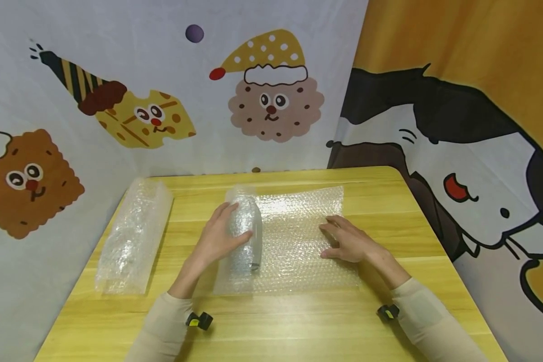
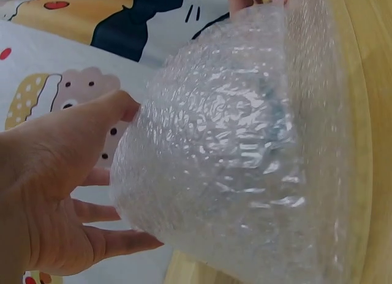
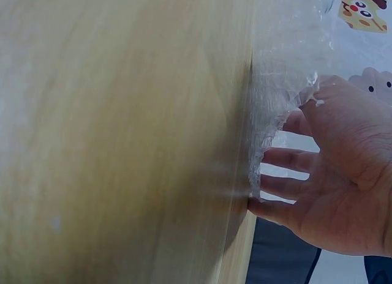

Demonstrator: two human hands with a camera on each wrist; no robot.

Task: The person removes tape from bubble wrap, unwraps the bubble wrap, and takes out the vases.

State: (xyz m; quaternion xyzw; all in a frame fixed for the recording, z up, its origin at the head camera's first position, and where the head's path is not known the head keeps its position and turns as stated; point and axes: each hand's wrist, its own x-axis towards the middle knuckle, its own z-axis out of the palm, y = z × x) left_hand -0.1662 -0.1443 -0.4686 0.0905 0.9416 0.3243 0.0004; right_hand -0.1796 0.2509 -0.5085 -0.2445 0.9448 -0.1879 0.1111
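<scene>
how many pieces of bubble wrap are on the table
2: a bundle at the left in the head view, and a partly folded sheet between the left hand and right hand. Folds could hide more.

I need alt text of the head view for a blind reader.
A person's left-hand grip rests on bubble wrap partly covering a greyish object; the right-hand grip touches the wrap's spread side. Another plastic piece lies at left on the wood-grain table.

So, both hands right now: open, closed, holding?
Left hand: open, touching the folded part of the clear plastic bubble wrap.
Right hand: open, touching its flat part.
</scene>
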